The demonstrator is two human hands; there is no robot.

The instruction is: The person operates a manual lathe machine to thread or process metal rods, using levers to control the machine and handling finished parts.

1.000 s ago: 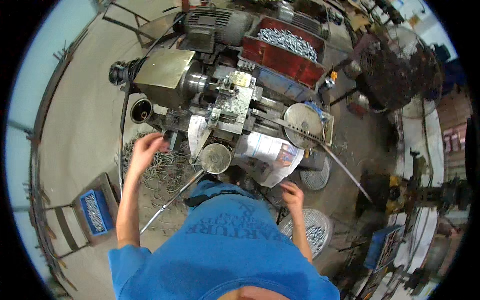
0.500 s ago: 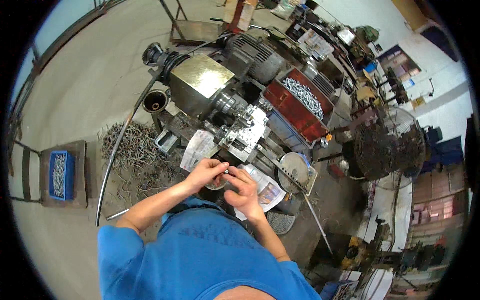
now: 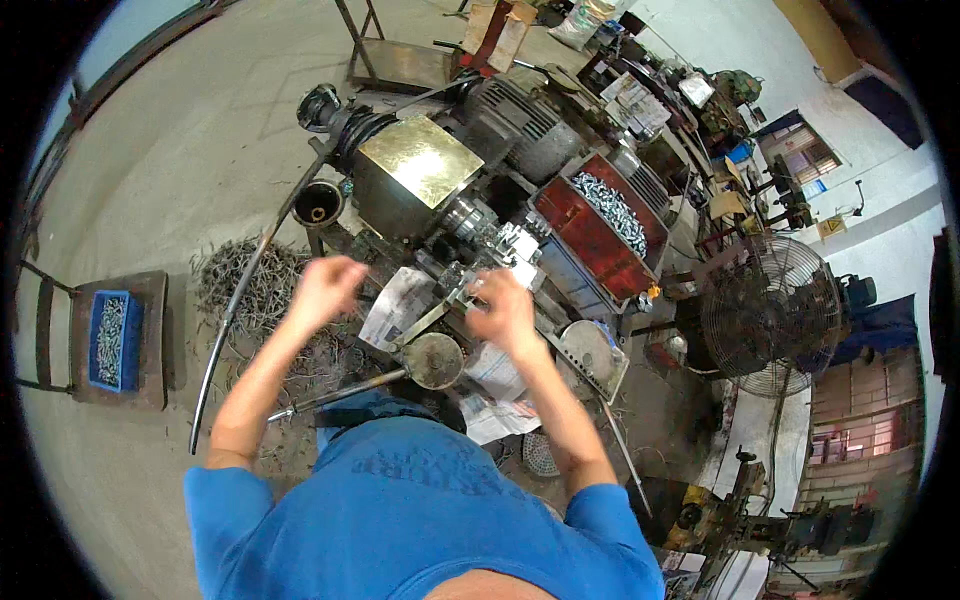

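My left hand (image 3: pixel 330 289) is raised over the left side of the machine, next to a sheet of newspaper (image 3: pixel 400 308). Motion smears its fingers, so what it holds, if anything, does not show. At the slide of a small metal lathe (image 3: pixel 421 158), my right hand (image 3: pixel 503 308) has its fingers curled in beside the bright tool block (image 3: pixel 517 246). Whatever lies under those fingers is hidden. Between my two arms, near my waist, sits a round greyish disc (image 3: pixel 434 360) on a lever with a metal handle (image 3: pixel 345 390).
A red bin (image 3: pixel 575 224) of small metal parts stands behind the lathe. Curly metal shavings (image 3: pixel 248 285) heap on the floor at left, near a long rod (image 3: pixel 233 310). A blue crate (image 3: pixel 98 341) rests on a cart further left. At right stands a caged fan (image 3: pixel 770 318).
My hands, together before me over the round disc, have parted. The left has moved left and up; the right has moved up to the lathe slide. The disc and lever now show.
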